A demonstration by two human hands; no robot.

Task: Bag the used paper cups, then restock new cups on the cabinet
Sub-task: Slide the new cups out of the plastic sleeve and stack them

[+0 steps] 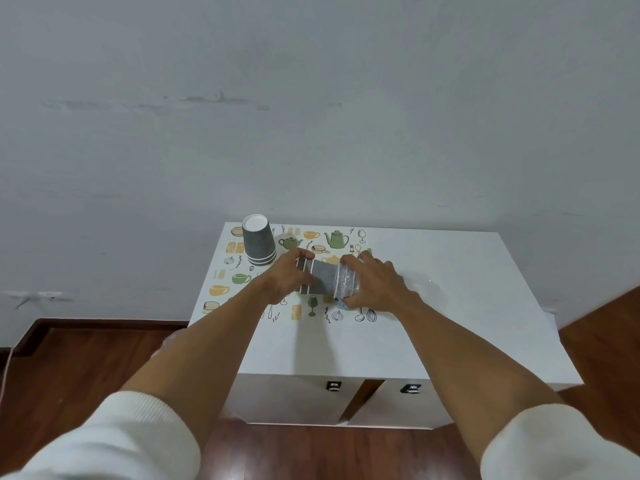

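A stack of grey cups (320, 279) lies on its side above the patterned mat (221, 271) on the white cabinet (450, 306), its right end sheathed in a clear plastic sleeve (346, 284). The left hand (289, 277) has its grip curled around the stack's rim end, while the right hand (375, 284) pinches the sleeve. A second stack (258, 241) stands upside down at the surface's far left corner, apart from both hands; the wall (311, 98) rises behind, and wooden floor (86, 358) surrounds the cabinet.
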